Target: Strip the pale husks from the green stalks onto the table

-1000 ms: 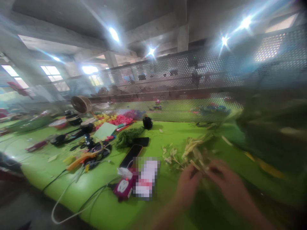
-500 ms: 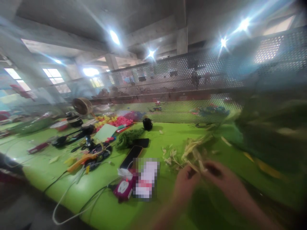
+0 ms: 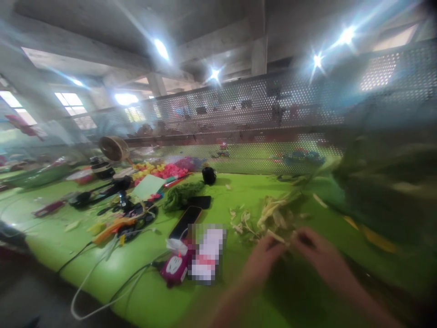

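Note:
My left hand is closed, its fingers pinched on a pale husk strip that pokes up between them. Close on its right, my right hand has its fingers curled together; blur hides what it may hold. Just beyond both hands lies a loose pile of pale yellow husk strips on the green table. Smaller pale scraps are scattered to the left of the pile.
A purple power socket with cables, a dark phone, an orange glue gun and green netting lie on the left. A perforated metal panel stands behind. A large dark green bag fills the right.
My hands have shifted slightly and sit a little farther apart. The long pale strands around the fingers show less than before. The view has turned slightly.

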Available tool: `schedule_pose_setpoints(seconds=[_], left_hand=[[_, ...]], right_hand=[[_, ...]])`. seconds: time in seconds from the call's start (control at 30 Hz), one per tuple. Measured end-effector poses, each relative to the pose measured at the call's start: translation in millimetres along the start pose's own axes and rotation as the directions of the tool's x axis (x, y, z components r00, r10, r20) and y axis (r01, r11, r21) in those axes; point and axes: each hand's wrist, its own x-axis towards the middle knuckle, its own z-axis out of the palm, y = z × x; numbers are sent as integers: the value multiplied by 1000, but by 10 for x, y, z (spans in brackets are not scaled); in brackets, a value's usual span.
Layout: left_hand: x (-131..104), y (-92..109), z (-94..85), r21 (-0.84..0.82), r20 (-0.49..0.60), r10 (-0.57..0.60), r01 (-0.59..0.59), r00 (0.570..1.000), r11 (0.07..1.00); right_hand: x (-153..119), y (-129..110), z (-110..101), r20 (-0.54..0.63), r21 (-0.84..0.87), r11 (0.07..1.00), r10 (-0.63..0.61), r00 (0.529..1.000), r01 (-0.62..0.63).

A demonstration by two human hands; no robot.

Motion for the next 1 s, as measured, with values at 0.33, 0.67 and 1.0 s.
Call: schedule_pose_setpoints(seconds=[0.33,0.67,1.0], left_hand=[[66,54,-156,151,5,24,-24,1000,988],[61,-110,-65,214,34,74,-79,997,974],[54,-148,-57,266,22,28,-33,999,964]], right_hand=[[-4,54,7,79,-54,998,-26,997,30],[-36,-197,1,-106,165,981,121,987,-103],[-21,-161,-19,-85,129,991,53,995,-42]])
